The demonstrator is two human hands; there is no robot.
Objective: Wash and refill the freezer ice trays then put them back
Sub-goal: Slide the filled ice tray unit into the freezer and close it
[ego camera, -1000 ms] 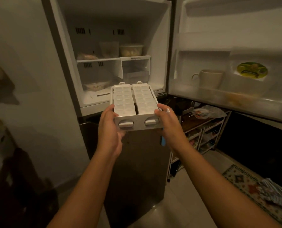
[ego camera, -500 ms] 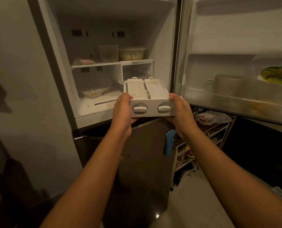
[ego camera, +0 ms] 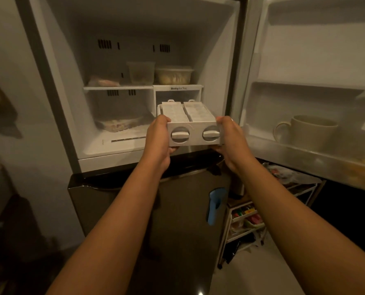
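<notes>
**Tray unit held at the freezer slot, both hands gripping its ends**

Both arms reach forward and up from the lower frame toward the centre. The left hand [ego camera: 158, 139] grips the left end of the white ice tray unit [ego camera: 195, 135]: thumb over the top edge, fingers curled beneath. The right hand [ego camera: 230, 141] clasps the right end the same way, thumb on top at the corner. The unit is carried nearly level, its front panel with two round knobs [ego camera: 180, 135] facing the camera and two ice trays [ego camera: 175, 112] lying side by side on top. Its rear end sits at the mouth of the slot labelled "Moving Ice Tray" [ego camera: 178, 88], in the right part of the open freezer [ego camera: 134, 28], centre of the frame.

A second ago the unit was lower, in front of the freezer's bottom lip, and tipped so the trays' tops showed fully. Half a second ago it had risen toward the slot. Now it lies flatter and nearer the opening, with the grip unchanged.

A mug [ego camera: 311, 130] stands in the open door's shelf [ego camera: 305, 154] at right.
</notes>
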